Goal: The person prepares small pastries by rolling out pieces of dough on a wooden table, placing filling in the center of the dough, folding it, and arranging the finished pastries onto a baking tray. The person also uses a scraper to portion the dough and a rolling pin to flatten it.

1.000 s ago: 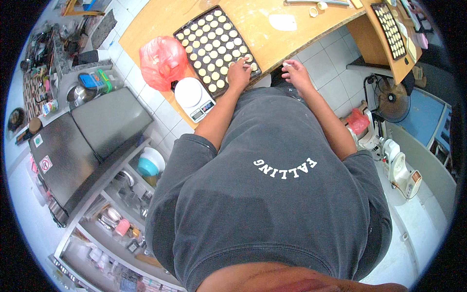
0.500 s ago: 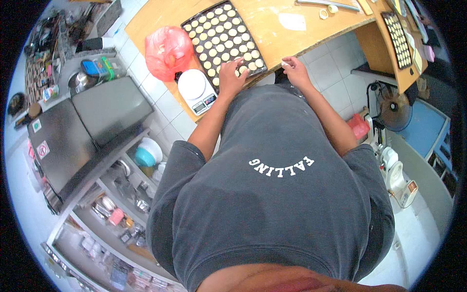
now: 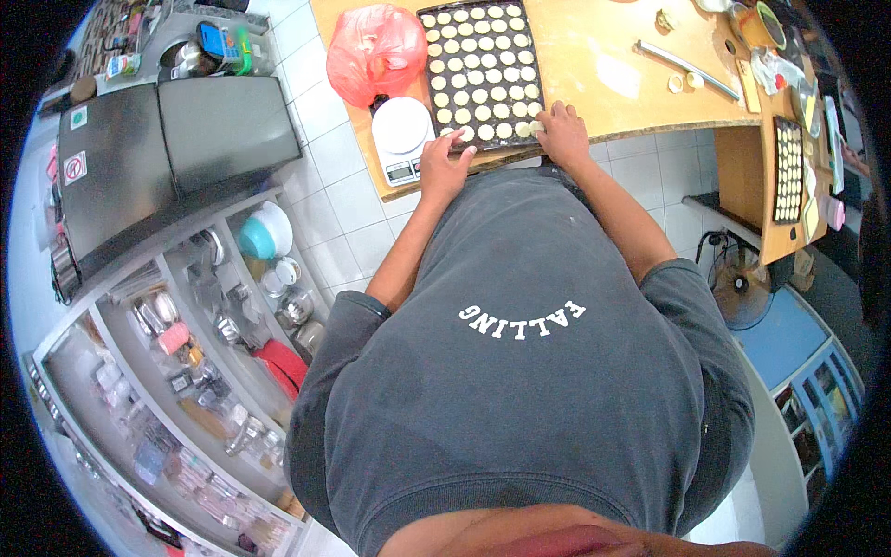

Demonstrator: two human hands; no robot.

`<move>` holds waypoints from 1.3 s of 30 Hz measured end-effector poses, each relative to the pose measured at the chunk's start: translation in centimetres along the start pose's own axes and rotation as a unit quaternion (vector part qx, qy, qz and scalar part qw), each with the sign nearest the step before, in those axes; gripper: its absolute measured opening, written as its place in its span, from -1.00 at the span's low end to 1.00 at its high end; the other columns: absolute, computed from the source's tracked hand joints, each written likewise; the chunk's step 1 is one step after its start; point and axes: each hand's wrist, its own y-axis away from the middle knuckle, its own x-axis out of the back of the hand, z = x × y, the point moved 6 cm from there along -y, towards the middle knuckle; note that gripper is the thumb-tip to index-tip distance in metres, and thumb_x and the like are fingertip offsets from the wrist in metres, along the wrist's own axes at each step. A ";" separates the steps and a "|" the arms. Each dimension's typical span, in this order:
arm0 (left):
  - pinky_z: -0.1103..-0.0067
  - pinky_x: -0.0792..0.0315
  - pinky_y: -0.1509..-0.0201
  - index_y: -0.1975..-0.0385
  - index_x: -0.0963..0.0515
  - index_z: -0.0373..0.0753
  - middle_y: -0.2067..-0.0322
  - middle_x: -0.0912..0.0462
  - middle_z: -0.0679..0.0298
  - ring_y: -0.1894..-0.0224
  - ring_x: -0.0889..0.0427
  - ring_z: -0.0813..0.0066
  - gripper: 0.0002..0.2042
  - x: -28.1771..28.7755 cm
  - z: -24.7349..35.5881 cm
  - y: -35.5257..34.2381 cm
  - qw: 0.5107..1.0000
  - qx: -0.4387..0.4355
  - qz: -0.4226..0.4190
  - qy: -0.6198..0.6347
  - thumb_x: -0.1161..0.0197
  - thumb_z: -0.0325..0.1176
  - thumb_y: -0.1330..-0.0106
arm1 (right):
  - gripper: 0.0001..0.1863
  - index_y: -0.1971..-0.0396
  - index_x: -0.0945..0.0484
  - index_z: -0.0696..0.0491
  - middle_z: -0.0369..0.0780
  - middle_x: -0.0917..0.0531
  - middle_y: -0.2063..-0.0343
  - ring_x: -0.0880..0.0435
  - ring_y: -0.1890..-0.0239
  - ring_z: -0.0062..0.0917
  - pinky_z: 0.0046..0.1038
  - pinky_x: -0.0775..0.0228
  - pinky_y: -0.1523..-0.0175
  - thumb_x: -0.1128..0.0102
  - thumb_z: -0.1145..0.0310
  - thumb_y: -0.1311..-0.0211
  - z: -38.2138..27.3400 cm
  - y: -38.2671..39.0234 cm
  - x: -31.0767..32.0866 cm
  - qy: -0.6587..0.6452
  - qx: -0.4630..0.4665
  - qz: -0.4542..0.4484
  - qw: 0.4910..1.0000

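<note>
A dark baking tray (image 3: pixel 483 147) holds rows of small, flat, pale dough rounds (image 3: pixel 482 113). My left hand (image 3: pixel 445 162) is at the tray's near left corner, thumb and fingers apart, with fingertips by the corner round. At the near right corner is my right hand (image 3: pixel 564 137), its fingers curled and its fingertips against the last round there. Whether anything sits between those fingertips is hidden. Left of the tray stands a white kitchen scale (image 3: pixel 403 125) with a round platform, and behind it a red plastic bag (image 3: pixel 376 56).
The wooden table (image 3: pixel 594 107) carries a metal rod (image 3: pixel 687 70), small rings (image 3: pixel 676 84) and a container (image 3: pixel 759 26) on the right. A second tray of rounds (image 3: pixel 788 172) lies on the side table. A fan (image 3: pixel 740 283) stands below; shelves (image 3: pixel 200 371) and a dark fridge (image 3: pixel 176 139) are left.
My right hand has come from off the tray's right side to its near right corner. My left hand has shifted from over the rounds to the near left corner. The whole view has turned.
</note>
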 end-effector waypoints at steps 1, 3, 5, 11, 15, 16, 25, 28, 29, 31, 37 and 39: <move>0.35 -0.49 -0.15 -0.10 -0.66 -0.17 0.13 -0.75 0.22 0.02 -0.64 0.25 -0.57 0.2 -0.1 0.1 1.000 -0.001 0.002 -0.003 -0.47 -0.23 -0.24 | -0.66 0.06 -0.67 -0.07 -0.15 -0.58 0.05 -0.56 -0.13 -0.20 -0.09 -0.54 -0.09 -0.41 0.17 -0.18 -0.2 -0.3 0.1 0.000 0.005 0.000 1.000; 0.36 -0.49 -0.14 -0.10 -0.66 -0.17 0.12 -0.75 0.22 0.03 -0.64 0.26 -0.58 0.5 -0.2 0.1 1.000 0.000 0.006 -0.005 -0.47 -0.24 -0.25 | -0.63 0.05 -0.66 -0.07 -0.16 -0.58 0.02 -0.55 -0.16 -0.24 -0.06 -0.54 -0.08 -0.43 0.14 -0.17 -0.4 -0.9 0.0 0.052 0.010 -0.032 0.998; 0.37 -0.49 -0.12 -0.10 -0.66 -0.18 0.12 -0.75 0.22 0.07 -0.64 0.28 -0.59 1.0 -0.3 -0.2 1.000 -0.007 0.015 -0.007 -0.46 -0.25 -0.26 | -0.61 0.04 -0.65 -0.07 -0.16 -0.58 0.00 -0.55 -0.17 -0.24 -0.04 -0.53 -0.08 -0.44 0.13 -0.16 -0.4 -1.1 -0.1 0.065 -0.004 -0.051 0.997; 0.38 -0.50 -0.08 -0.10 -0.66 -0.16 0.13 -0.75 0.23 0.12 -0.62 0.30 -0.60 1.3 -0.7 -0.6 0.999 -0.014 0.041 -0.007 -0.46 -0.25 -0.26 | -0.57 0.00 -0.64 -0.06 -0.14 -0.57 -0.06 -0.55 -0.18 -0.23 0.02 -0.50 -0.09 -0.46 0.12 -0.15 0.0 -1.4 -0.6 0.084 -0.008 -0.064 0.994; 0.31 -0.49 -0.13 -0.05 -0.66 -0.19 0.16 -0.74 0.18 0.02 -0.65 0.16 -0.61 1.4 -0.5 -0.7 1.000 0.001 0.028 0.010 -0.45 -0.26 -0.23 | -0.55 0.00 -0.64 -0.05 -0.13 -0.57 -0.04 -0.55 -0.17 -0.19 0.03 -0.50 -0.10 -0.48 0.16 -0.10 0.0 -1.4 -1.2 0.078 -0.006 -0.061 0.995; 0.32 -0.49 -0.11 -0.05 -0.66 -0.19 0.17 -0.74 0.17 0.04 -0.65 0.17 -0.61 1.4 -0.6 -0.7 0.999 -0.004 0.035 0.009 -0.45 -0.26 -0.23 | -0.55 0.00 -0.64 -0.05 -0.13 -0.57 -0.04 -0.55 -0.17 -0.19 0.03 -0.50 -0.10 -0.48 0.16 -0.10 -0.1 -1.4 -1.3 0.079 -0.004 -0.062 0.995; 0.34 -0.50 -0.07 -0.06 -0.66 -0.18 0.18 -0.74 0.20 0.12 -0.64 0.21 -0.60 1.7 -1.2 -0.8 0.999 -0.006 0.039 0.017 -0.45 -0.25 -0.23 | -0.57 0.04 -0.62 -0.05 -0.12 -0.55 0.01 -0.55 -0.13 -0.15 0.03 -0.50 -0.08 -0.45 0.15 -0.09 0.5 -1.3 -1.8 0.001 -0.056 -0.061 0.997; 0.34 -0.50 -0.07 -0.07 -0.65 -0.18 0.18 -0.74 0.20 0.13 -0.63 0.21 -0.60 1.5 -1.4 -0.8 0.999 -0.007 0.035 0.021 -0.45 -0.25 -0.23 | -0.57 0.04 -0.60 -0.05 -0.12 -0.54 0.00 -0.55 -0.13 -0.15 0.03 -0.49 -0.08 -0.44 0.14 -0.11 0.3 -1.2 -1.3 0.022 -0.043 -0.061 0.997; 0.35 -0.50 -0.07 -0.07 -0.65 -0.18 0.17 -0.74 0.20 0.13 -0.63 0.22 -0.60 1.5 -1.5 -0.7 0.999 -0.008 0.036 0.021 -0.45 -0.25 -0.23 | -0.56 0.03 -0.60 -0.04 -0.12 -0.54 0.01 -0.55 -0.13 -0.16 0.02 -0.50 -0.09 -0.43 0.12 -0.11 0.1 -1.1 -1.1 0.013 -0.042 -0.060 0.997; 0.36 -0.51 -0.07 -0.09 -0.64 -0.19 0.15 -0.75 0.20 0.13 -0.64 0.26 -0.59 1.5 -1.7 -0.9 0.999 -0.012 0.036 0.012 -0.45 -0.24 -0.25 | -0.55 0.03 -0.59 -0.03 -0.12 -0.54 0.01 -0.55 -0.13 -0.16 0.01 -0.50 -0.09 -0.43 0.11 -0.11 0.3 -1.1 -0.8 0.006 -0.044 -0.054 0.998; 0.38 -0.53 -0.05 -0.12 -0.63 -0.20 0.13 -0.76 0.19 0.15 -0.65 0.31 -0.57 2.0 -1.3 -1.4 1.000 -0.006 0.024 0.012 -0.46 -0.23 -0.27 | -0.69 0.19 -0.65 0.03 -0.14 -0.57 0.12 -0.57 -0.07 -0.19 -0.02 -0.52 -0.02 -0.39 0.17 -0.14 1.1 -0.5 -1.3 -0.006 0.013 0.045 0.999; 0.38 -0.53 -0.03 -0.12 -0.63 -0.19 0.13 -0.76 0.20 0.16 -0.65 0.31 -0.57 2.0 -1.3 -1.5 1.000 -0.008 0.022 0.017 -0.46 -0.23 -0.27 | -0.81 0.35 -0.66 0.05 -0.14 -0.58 0.21 -0.59 0.03 -0.20 -0.09 -0.54 0.07 -0.35 0.26 -0.15 0.9 -0.5 -0.8 -0.020 0.051 0.109 0.993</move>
